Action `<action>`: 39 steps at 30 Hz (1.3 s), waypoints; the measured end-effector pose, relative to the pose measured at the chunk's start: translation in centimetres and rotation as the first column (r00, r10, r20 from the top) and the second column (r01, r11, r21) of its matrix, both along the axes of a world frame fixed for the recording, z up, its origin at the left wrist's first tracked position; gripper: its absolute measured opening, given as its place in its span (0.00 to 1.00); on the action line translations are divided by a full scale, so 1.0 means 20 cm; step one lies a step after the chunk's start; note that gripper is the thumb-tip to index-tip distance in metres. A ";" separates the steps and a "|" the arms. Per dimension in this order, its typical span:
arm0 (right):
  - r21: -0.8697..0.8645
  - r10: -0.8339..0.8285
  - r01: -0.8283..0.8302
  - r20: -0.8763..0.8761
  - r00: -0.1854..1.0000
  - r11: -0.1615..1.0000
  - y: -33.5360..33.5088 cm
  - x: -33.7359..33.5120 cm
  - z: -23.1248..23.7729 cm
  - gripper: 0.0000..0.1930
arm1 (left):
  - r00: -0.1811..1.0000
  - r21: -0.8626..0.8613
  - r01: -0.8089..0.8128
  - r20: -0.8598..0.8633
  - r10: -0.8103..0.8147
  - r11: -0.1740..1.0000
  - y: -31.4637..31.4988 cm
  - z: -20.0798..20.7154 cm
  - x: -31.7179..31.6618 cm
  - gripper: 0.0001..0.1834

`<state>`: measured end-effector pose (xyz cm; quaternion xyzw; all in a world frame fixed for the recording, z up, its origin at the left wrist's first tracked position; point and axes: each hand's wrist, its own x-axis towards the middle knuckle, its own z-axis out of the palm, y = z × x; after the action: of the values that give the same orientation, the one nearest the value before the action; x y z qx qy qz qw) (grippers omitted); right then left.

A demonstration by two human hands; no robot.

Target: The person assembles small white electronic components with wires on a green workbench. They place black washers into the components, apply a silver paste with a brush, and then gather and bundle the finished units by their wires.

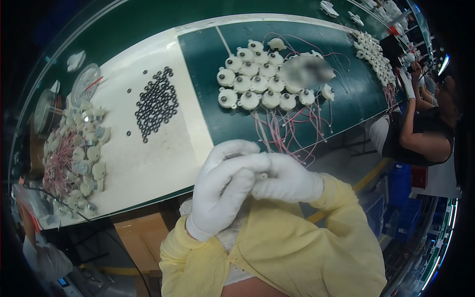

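My left hand (215, 193) and my right hand (287, 178), both in white gloves, are pressed together in front of my body, just off the table's near edge. Their fingers are curled over one another. A small pale bit (263, 175) peeks out between them; the rest of what they may hold is hidden. Just beyond, on the green mat (208, 99), several round white motor-like units (250, 101) stand close together in rows, many with a black ring on top. Pink and white wires (282, 133) trail from them toward me.
Small black rings (156, 104) lie scattered on the white tabletop (163, 168). Wired white units (81, 163) are heaped at far left beside a clear round container (86, 81). More units (376, 59) lie at far right, near a co-worker (428, 128). A cardboard box (143, 242) stands below the table.
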<state>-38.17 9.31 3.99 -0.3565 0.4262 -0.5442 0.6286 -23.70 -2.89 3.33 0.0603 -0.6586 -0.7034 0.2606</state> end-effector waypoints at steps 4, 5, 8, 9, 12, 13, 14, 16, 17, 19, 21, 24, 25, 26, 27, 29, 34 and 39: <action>-0.198 -0.055 0.011 -0.214 0.975 0.980 0.01 -0.04 -0.06 0.19 | 0.999 0.026 0.005 -0.035 -0.004 1.000 0.04 0.00 -0.03 0.14; -0.217 -0.058 -0.004 -0.278 0.959 0.976 0.02 -0.06 -0.05 0.18 | 0.998 -0.006 0.009 -0.061 -0.009 1.000 0.05 -0.01 -0.05 0.14; -0.311 -0.091 -0.025 -0.351 0.932 0.950 0.03 -0.10 -0.05 0.16 | 0.992 -0.120 0.023 -0.121 -0.037 0.993 0.05 -0.04 -0.08 0.15; -0.324 -0.089 -0.026 -0.335 0.938 0.946 0.04 -0.10 -0.05 0.16 | 0.990 -0.170 0.032 -0.130 -0.055 0.985 0.04 -0.04 -0.09 0.16; -0.231 -0.095 0.030 -0.276 0.956 0.972 0.06 -0.12 -0.05 0.16 | 0.997 -0.058 0.064 -0.034 -0.066 0.996 0.04 -0.05 -0.12 0.17; -0.182 -0.100 0.051 -0.269 0.958 0.982 0.06 -0.12 -0.04 0.16 | 0.998 0.025 0.068 0.018 -0.068 0.997 0.04 -0.05 -0.13 0.18; -0.170 -0.106 0.071 -0.207 0.973 0.983 0.06 -0.12 -0.05 0.17 | 0.997 0.109 0.066 0.025 -0.069 0.992 0.04 -0.04 -0.13 0.19; -0.155 -0.131 0.110 -0.136 0.982 0.982 0.06 -0.10 -0.06 0.17 | 0.997 0.273 0.057 0.037 -0.069 0.960 0.04 -0.03 -0.16 0.20; -0.156 -0.152 0.131 -0.127 0.980 0.979 0.06 -0.08 -0.06 0.17 | 0.996 0.206 0.035 0.073 -0.051 0.978 0.04 -0.02 -0.15 0.23; -0.189 -0.220 0.180 -0.215 0.951 0.965 0.04 -0.04 -0.07 0.17 | 0.990 0.068 -0.002 0.144 -0.008 0.998 0.04 -0.02 -0.15 0.30; -0.168 -0.262 0.223 -0.265 0.928 0.960 0.02 -0.02 -0.05 0.16 | 0.994 0.112 -0.032 0.108 0.020 0.993 0.04 -0.04 -0.15 0.29; -0.166 -0.351 0.315 -0.273 0.896 0.934 0.00 0.02 -0.08 0.16 | 0.982 0.155 -0.066 0.188 0.036 0.986 0.03 0.00 -0.14 0.28; -0.169 -0.386 0.352 -0.264 0.884 0.921 0.00 0.04 -0.09 0.16 | 0.982 0.071 -0.072 0.180 0.058 0.995 0.03 -0.01 -0.14 0.26; -0.187 -0.381 0.339 -0.291 0.878 0.922 -0.01 0.03 -0.07 0.14 | 0.984 -0.010 -0.077 0.161 0.077 0.997 0.02 -0.02 -0.16 0.25; -0.214 -0.399 0.344 -0.324 0.858 0.914 -0.02 0.03 -0.08 0.13 | 0.986 0.000 -0.080 0.147 0.079 0.997 0.02 -0.03 -0.15 0.24; -0.269 -0.444 0.361 -0.393 0.805 0.893 -0.05 0.04 -0.09 0.12 | 0.991 0.024 -0.073 0.114 0.070 0.997 0.02 -0.05 -0.15 0.24; -0.476 -0.589 0.348 -0.643 0.489 0.808 -0.18 0.02 -0.15 0.11 | 0.948 -0.119 -0.254 0.168 0.272 0.960 -0.03 -0.12 -0.17 0.21; -0.467 -0.539 0.388 -0.837 0.098 0.795 -0.27 -0.02 -0.17 0.13 | 0.876 -0.776 -0.263 0.058 0.480 0.573 -0.15 -0.07 -0.20 0.18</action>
<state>-38.67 4.01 0.60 -0.4925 0.7651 -0.4145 0.0174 -27.71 -5.87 1.94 0.1781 -0.8881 -0.2832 0.3152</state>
